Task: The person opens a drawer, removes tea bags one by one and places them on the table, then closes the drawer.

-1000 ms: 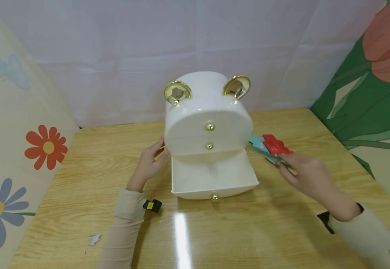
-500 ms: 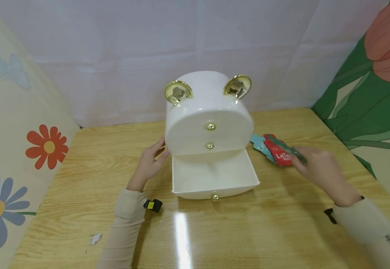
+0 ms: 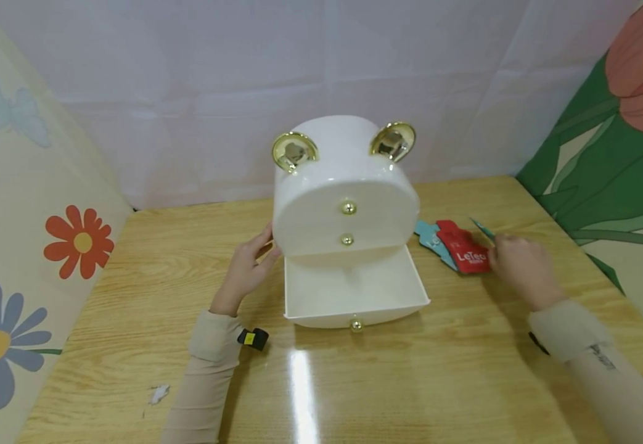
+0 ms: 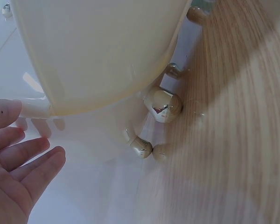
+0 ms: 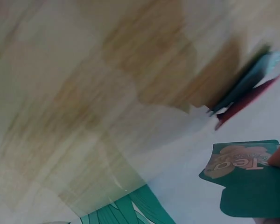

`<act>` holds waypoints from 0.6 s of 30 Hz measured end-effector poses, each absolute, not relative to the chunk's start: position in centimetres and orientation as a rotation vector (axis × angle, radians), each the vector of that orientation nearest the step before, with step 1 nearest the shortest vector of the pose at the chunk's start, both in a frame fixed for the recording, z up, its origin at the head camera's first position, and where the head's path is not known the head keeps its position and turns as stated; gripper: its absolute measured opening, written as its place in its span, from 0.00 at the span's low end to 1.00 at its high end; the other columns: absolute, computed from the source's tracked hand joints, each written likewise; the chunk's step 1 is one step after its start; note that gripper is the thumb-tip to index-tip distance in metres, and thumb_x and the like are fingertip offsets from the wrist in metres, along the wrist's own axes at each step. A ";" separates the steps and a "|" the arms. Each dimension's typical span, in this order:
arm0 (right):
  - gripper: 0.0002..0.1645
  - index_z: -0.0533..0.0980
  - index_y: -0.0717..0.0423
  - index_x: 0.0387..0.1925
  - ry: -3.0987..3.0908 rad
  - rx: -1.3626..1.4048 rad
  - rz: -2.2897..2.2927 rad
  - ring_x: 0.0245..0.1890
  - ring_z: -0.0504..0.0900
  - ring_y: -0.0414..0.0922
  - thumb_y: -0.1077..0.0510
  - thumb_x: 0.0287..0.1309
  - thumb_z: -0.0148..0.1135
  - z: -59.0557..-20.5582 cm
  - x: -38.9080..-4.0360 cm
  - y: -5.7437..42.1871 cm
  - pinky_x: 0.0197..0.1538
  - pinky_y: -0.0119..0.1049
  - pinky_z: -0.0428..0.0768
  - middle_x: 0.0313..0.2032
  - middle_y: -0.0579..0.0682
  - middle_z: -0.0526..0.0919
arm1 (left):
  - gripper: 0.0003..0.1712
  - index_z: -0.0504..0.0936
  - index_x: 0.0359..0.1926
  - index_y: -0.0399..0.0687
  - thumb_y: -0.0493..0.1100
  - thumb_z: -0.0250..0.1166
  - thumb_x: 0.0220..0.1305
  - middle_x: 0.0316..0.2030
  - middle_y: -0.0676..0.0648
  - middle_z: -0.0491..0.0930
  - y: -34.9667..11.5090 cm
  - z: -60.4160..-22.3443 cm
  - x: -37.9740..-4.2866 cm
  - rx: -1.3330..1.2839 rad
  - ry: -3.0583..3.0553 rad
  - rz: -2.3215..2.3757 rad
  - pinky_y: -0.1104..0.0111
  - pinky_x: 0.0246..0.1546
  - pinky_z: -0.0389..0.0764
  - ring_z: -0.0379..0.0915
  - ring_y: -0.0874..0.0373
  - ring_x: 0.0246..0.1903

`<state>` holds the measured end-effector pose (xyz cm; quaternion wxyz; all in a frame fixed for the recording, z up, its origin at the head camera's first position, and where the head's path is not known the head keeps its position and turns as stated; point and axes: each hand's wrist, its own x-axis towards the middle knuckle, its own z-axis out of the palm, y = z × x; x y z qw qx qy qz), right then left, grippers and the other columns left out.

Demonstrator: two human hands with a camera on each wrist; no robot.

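A white storage box (image 3: 321, 216) with gold ears and round gold knobs stands mid-table, its bottom drawer (image 3: 349, 287) pulled out with nothing inside. My left hand (image 3: 245, 271) rests at the box's left side; the left wrist view shows its fingers (image 4: 42, 172) relaxed beside the glossy wall. Off to the box's right, my right hand (image 3: 523, 265) pinches a green tea packet (image 5: 252, 191), seen nearly edge-on in the head view. Just left of that hand, a red tea packet (image 3: 465, 250) lies partly over a light blue packet (image 3: 433, 243) on the table.
The wooden table (image 3: 399, 388) ends at a pale cloth backdrop (image 3: 204, 123). Painted flower panels rise on both sides. A small whitish patch (image 3: 159, 393) marks the table at front left. Small gold feet (image 4: 163, 105) sit under the box.
My right hand has drawn the green packet off the red one, rightward, and turned it edge-on. The red packet now shows fully. My left hand and the box stay as they were.
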<state>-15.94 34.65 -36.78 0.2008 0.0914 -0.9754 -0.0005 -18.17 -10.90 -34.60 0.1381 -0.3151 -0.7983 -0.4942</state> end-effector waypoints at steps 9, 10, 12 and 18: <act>0.13 0.67 0.66 0.13 -2.924 0.140 -0.021 0.13 0.71 0.54 0.67 0.49 0.49 -37.6 -18.1 35.4 0.12 0.49 0.72 0.13 0.58 0.70 | 0.27 0.61 0.58 0.19 0.23 0.55 0.57 0.54 0.28 0.65 -10.8 -34.4 -18.1 -0.903 -2.313 -1.429 0.48 0.47 0.73 0.67 0.37 0.51; 0.13 0.67 0.66 0.12 -2.934 0.126 -0.023 0.13 0.71 0.54 0.67 0.49 0.49 -37.7 -18.3 35.4 0.13 0.49 0.72 0.13 0.58 0.70 | 0.27 0.61 0.58 0.19 0.23 0.55 0.57 0.54 0.28 0.65 -10.8 -34.4 -18.0 -0.903 -2.314 -1.428 0.48 0.47 0.73 0.66 0.37 0.51; 0.13 0.67 0.66 0.13 -2.948 0.109 -0.027 0.14 0.72 0.55 0.67 0.49 0.49 -37.8 -18.6 35.3 0.14 0.50 0.72 0.14 0.59 0.71 | 0.27 0.61 0.58 0.20 0.23 0.55 0.57 0.54 0.28 0.65 -10.8 -34.4 -18.0 -0.906 -2.316 -1.427 0.48 0.47 0.73 0.66 0.37 0.51; 0.13 0.67 0.66 0.13 -2.989 0.081 -0.045 0.15 0.72 0.55 0.67 0.49 0.50 -38.0 -19.2 35.3 0.14 0.48 0.73 0.15 0.61 0.71 | 0.27 0.61 0.58 0.19 0.23 0.55 0.57 0.54 0.28 0.65 -10.8 -34.5 -18.1 -0.913 -2.305 -1.418 0.48 0.47 0.73 0.66 0.37 0.51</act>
